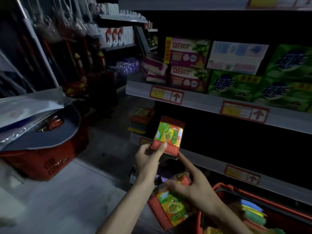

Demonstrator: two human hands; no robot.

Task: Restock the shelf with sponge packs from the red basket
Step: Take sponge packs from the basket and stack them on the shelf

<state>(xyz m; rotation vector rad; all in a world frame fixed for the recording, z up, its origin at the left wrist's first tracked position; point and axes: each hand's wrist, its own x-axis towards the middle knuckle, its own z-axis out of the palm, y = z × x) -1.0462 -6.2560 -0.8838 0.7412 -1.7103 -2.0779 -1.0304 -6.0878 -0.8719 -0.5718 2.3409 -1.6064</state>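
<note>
My left hand (149,157) pinches the lower edge of a red sponge pack (168,135) with a yellow-green label, held upright at the front edge of the dark lower shelf (211,164). My right hand (190,181) grips a second red sponge pack (172,208) below it, with the index finger stretched up to touch the first pack's bottom corner. The red basket (224,188) stands at the lower right with more coloured sponges (253,215) inside. A stack of sponge packs (143,119) lies on the shelf's left end.
Another red basket (50,161) covered by plastic bags stands on the floor at left. The shelf above holds purple, white and green boxes (236,73). Grey floor (76,191) lies between the baskets. Further shelves run back along the aisle.
</note>
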